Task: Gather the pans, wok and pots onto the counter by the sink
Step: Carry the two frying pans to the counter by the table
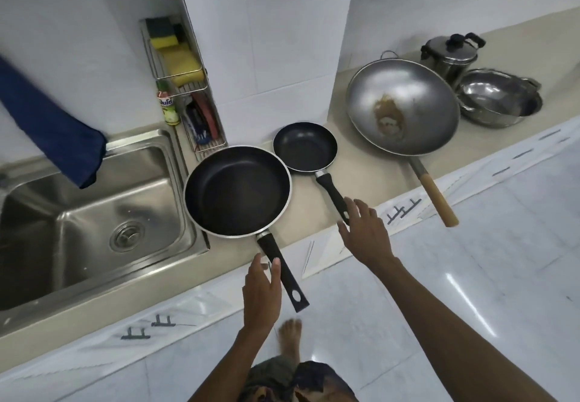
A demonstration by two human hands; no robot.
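Note:
A large black frying pan [237, 189] rests on the beige counter [310, 210] right beside the sink [88, 210], its handle jutting over the front edge. My left hand [262, 295] hovers open just left of that handle. A small black frying pan [305, 146] lies to its right. My right hand [365, 233] is open at the tip of the small pan's handle, fingers spread. Further right sit a steel wok [403, 105] with a wooden handle, a lidded steel pot [450, 56] and an open steel pot [499, 97].
A wire rack [185, 87] with sponges and a dish soap bottle [168, 106] stands behind the sink. A blue cloth [47, 122] hangs over the sink's back left. A white tiled pillar [266, 40] rises behind the pans. My bare foot [290, 339] is on the tiled floor.

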